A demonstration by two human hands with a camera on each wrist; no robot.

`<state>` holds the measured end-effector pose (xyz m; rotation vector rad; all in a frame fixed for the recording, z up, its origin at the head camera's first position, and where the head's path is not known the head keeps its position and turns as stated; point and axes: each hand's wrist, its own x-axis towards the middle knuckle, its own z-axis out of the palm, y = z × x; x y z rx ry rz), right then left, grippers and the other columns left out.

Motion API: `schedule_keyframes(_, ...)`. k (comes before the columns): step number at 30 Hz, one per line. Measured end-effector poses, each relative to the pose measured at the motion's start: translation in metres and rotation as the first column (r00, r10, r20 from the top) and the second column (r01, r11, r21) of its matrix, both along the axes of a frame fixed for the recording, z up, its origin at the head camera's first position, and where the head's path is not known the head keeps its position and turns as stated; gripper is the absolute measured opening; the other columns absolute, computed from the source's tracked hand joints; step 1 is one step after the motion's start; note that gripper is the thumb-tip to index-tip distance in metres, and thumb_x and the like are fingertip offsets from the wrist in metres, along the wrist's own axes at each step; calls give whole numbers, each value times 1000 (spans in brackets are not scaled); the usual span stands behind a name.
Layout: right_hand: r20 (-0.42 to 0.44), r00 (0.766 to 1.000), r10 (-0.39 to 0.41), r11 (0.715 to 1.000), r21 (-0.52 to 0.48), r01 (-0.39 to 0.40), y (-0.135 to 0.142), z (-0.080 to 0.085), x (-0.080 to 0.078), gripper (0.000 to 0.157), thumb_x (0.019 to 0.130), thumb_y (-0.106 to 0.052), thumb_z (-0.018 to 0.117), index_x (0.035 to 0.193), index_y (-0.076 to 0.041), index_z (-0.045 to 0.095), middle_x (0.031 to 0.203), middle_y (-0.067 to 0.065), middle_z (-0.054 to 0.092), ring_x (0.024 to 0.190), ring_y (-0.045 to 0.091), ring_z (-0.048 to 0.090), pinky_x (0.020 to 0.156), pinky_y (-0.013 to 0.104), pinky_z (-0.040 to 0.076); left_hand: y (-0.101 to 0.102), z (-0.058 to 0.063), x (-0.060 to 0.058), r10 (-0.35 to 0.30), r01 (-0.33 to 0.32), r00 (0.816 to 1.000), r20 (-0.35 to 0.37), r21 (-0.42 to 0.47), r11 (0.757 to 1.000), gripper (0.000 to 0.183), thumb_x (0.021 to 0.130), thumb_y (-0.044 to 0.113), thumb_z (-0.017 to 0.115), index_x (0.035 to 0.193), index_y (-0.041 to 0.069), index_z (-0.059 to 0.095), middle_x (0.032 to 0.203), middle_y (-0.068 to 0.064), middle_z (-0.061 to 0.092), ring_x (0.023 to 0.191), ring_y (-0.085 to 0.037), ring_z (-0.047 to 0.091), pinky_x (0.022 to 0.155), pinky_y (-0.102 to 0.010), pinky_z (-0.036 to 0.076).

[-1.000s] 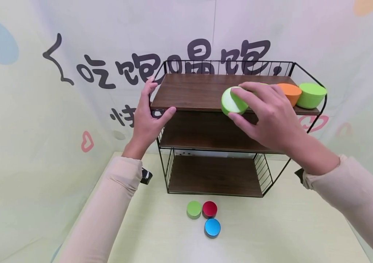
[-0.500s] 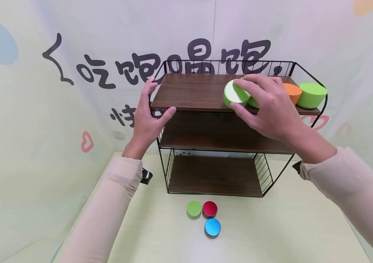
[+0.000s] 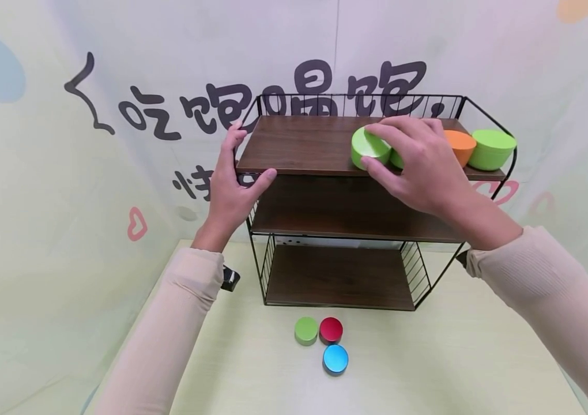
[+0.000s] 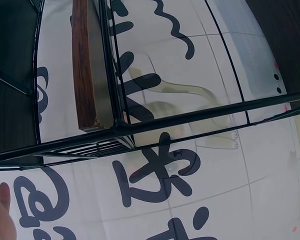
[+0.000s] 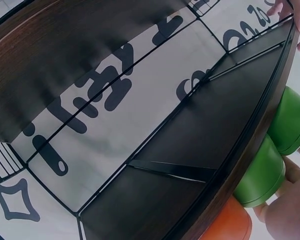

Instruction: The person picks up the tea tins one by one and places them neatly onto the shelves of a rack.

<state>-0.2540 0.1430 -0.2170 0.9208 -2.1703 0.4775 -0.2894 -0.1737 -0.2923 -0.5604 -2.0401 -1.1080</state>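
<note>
In the head view my right hand [image 3: 423, 164] pinches a round green container [image 3: 370, 148] between thumb and fingers at the front of the top shelf [image 3: 301, 144]. A second green container [image 3: 396, 159] sits right beside it, mostly hidden behind the hand. Farther right stand an orange container [image 3: 460, 147] and another green container [image 3: 492, 150]. My left hand [image 3: 234, 187] grips the rack's left front corner, thumb at the shelf's front edge. The right wrist view shows the held green container [image 5: 291, 120] from below, at the shelf's edge.
Below are a middle shelf [image 3: 325, 216] and a bottom shelf [image 3: 335, 282] in the black wire frame. On the table in front lie a green round tin [image 3: 306, 331], a red tin [image 3: 331, 330] and a blue tin [image 3: 335, 359]. A printed cloth hangs behind.
My right hand has brought the green container up and slightly back onto the top shelf's front, and the glare on its lid has faded. The left hand stays put.
</note>
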Motion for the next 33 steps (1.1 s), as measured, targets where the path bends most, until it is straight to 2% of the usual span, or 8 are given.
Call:
schedule_keyframes(12, 34, 998, -58, 998, 14, 57, 4, -1, -3, 38, 93, -25, 65, 126, -5, 66, 120, 17, 66, 116, 33, 56, 96, 52, 33, 1, 0, 0, 0, 0, 1000, 9, 2, 1000, 72, 84, 35, 75, 145, 16, 40, 159, 20, 28, 140, -1, 32, 112, -35, 30)
schedule_keyframes(18, 18, 998, -60, 998, 20, 59, 5, -2, -4, 38, 94, -25, 63, 127, -5, 65, 120, 17, 65, 117, 34, 55, 98, 52, 33, 0, 0, 1, 0, 0, 1000, 9, 4, 1000, 73, 84, 35, 75, 146, 16, 40, 159, 17, 28, 141, -1, 31, 111, -36, 31)
schedule_keyframes(22, -11, 999, -42, 999, 4, 42, 6, -1, 0, 40, 93, -25, 64, 128, -4, 64, 120, 17, 64, 117, 35, 53, 99, 52, 33, 0, 0, 0, 2, -2, 1000, 13, -1, 1000, 73, 85, 35, 74, 146, 16, 39, 159, 17, 28, 141, -1, 30, 111, -36, 31)
schedule_keyframes(27, -93, 996, 17, 999, -29, -20, 10, -4, 11, 44, 90, -26, 63, 127, -3, 65, 121, 18, 64, 119, 37, 54, 102, 51, 34, 0, 0, -1, 2, -2, 1000, 16, -3, 1000, 73, 85, 35, 74, 146, 14, 39, 159, 17, 29, 142, 0, 29, 112, -34, 30)
schedule_keyframes(30, -158, 987, 38, 999, -25, -43, 12, -6, 19, 46, 91, -29, 58, 127, -1, 64, 120, 20, 63, 118, 38, 54, 103, 51, 35, 0, 0, -1, -2, 2, 1000, 13, 3, 1000, 73, 85, 35, 75, 145, 14, 39, 158, 18, 30, 141, -1, 31, 110, -34, 31)
schedule_keyframes(33, -186, 981, 61, 997, -34, -68, 16, -7, 29, 49, 94, -34, 54, 126, 1, 64, 120, 21, 63, 116, 39, 55, 103, 51, 35, 1, 0, -1, -3, 3, 1000, 9, 8, 1000, 73, 84, 35, 75, 145, 13, 40, 157, 18, 31, 139, -1, 33, 109, -35, 32)
